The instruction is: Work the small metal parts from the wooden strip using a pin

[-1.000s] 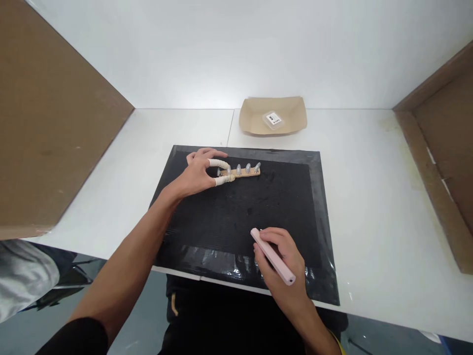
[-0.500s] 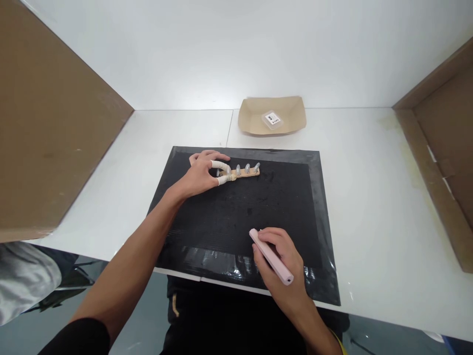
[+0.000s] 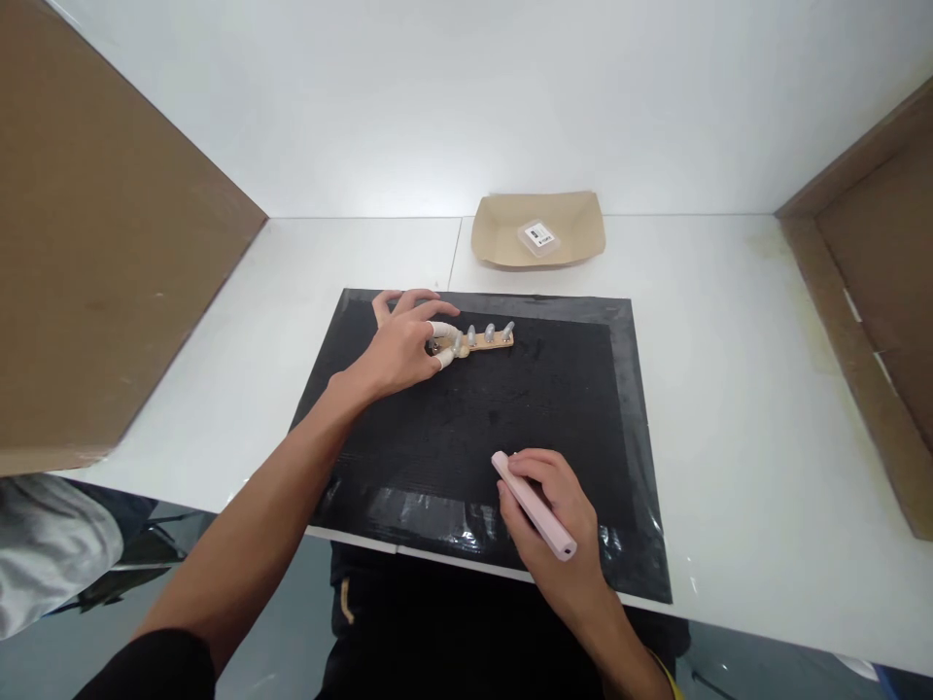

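My left hand (image 3: 408, 345) wears white finger cots on thumb and index finger. Those two are pinched round a grey nail tip (image 3: 458, 343) at the left part of a narrow wooden strip (image 3: 492, 341); the other fingers are spread above the mat. Several more shiny grey nail tips (image 3: 490, 332) stand tilted up along the strip. My fingers hide part of its left end. Lower right, my right hand (image 3: 558, 510) is wrapped round a pale pink stick-shaped device (image 3: 535, 507) with a small dark hole in its near end. This device is held apart from the strip.
Under both hands lies a black mat (image 3: 452, 437) with taped edges on the white table (image 3: 729, 389). Behind it stands a brown paper tray (image 3: 502, 216) holding a small clear labelled box (image 3: 539, 237). Cardboard walls (image 3: 131, 243) flank the table.
My left hand has shifted slightly, its outer fingers lifting and spreading more while thumb and index stay at the strip's left part. The right hand and the pink device are almost still.
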{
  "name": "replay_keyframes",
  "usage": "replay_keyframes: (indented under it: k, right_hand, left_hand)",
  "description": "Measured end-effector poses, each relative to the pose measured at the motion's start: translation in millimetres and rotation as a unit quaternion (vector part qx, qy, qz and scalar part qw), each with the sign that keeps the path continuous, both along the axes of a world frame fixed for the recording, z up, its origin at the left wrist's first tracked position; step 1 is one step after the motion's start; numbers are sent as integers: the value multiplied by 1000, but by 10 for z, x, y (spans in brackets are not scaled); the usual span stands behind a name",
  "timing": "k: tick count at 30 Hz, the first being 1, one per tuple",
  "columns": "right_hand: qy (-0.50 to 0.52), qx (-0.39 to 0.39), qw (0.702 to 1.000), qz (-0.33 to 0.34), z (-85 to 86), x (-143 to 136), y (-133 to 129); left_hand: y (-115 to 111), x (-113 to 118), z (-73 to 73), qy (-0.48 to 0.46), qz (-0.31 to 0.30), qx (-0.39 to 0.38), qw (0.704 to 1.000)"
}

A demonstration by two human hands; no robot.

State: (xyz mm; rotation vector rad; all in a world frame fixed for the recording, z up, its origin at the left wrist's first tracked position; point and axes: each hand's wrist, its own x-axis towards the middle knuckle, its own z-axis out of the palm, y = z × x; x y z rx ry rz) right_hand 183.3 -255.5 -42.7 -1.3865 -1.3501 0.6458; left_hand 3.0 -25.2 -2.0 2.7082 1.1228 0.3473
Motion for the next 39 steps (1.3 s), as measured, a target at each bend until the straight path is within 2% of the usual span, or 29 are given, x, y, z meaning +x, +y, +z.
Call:
replay_keyframes:
  k: [4,7,9,12,14,17,20,26,31,34,36,39]
  right_hand:
    - [-5,-8,1000,-5,7,2,11]
    - [3,-24,1000,-16,8,7,9]
    - [14,-41,999,-31,4,10,0]
    - [61,-74,994,-58,-9,12,-17]
    - [106,-85,989,-64,-20,8,-27]
    - [118,-83,987,-65,-29,-4,-35]
    - [118,-94,986,-75,-13,-8,-34]
    - [258,-114,951,-124,105,69,18]
    - [237,-111,947,-186,203,113,62]
    - [218,-115,955,-165,223,80,80]
    - [180,-97,971,-122,229,49,93]
    - [24,-18,999,-28,259,32,116]
  left_hand:
    - [-158,-7,97,-17,18,25,999]
    - [-411,-17,216,-53,46,37,997]
    - [-609,-16,261,-70,38,17,997]
    - [-845,3,202,-78,-12,-38,996]
    - [-922,19,86,-89,-5,-75,993]
    - [-937,32,-107,-93,13,-91,991]
    - [-908,24,-224,-88,30,-98,991]
    - [-885,-18,-282,-110,33,-119,986]
    - [-884,5,-325,-107,37,-117,987]
    - [-889,40,-361,-105,45,-97,989]
    - [-892,66,-371,-111,42,-91,989]
    - [-882,104,-341,-136,10,-117,984]
